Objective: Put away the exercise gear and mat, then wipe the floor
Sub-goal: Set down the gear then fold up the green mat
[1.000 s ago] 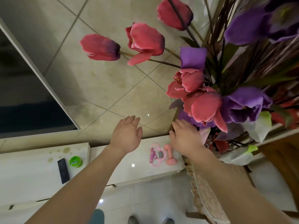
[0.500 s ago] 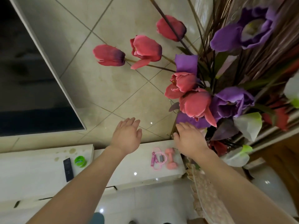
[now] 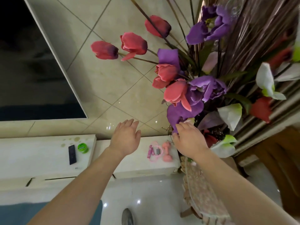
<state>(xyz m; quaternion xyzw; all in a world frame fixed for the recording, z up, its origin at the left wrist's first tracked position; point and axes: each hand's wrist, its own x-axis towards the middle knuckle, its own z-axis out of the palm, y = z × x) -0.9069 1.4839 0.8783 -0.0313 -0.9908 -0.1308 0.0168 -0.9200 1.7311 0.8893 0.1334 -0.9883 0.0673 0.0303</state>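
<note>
A pink dumbbell (image 3: 167,151) and a coiled pink skipping rope (image 3: 154,151) lie side by side at the right end of a low white cabinet (image 3: 138,166). My left hand (image 3: 125,138) hovers above the cabinet to the left of them, fingers straight and holding nothing. My right hand (image 3: 189,139) is stretched out just right of the dumbbell, its relaxed fingertips against the lowest purple petals of the flower arrangement (image 3: 194,88). Neither hand touches the gear.
A black remote (image 3: 72,152) and a green round tub (image 3: 82,148) lie on the cabinet's left part. A large dark screen (image 3: 32,70) hangs at the left on the tiled wall. Tall artificial flowers crowd the right side, above a lace-covered stand (image 3: 203,197). Glossy white floor lies below.
The view has shifted slightly, so the flowers sit further right and higher. Both hands stay outstretched in nearly the same pose above the cabinet.
</note>
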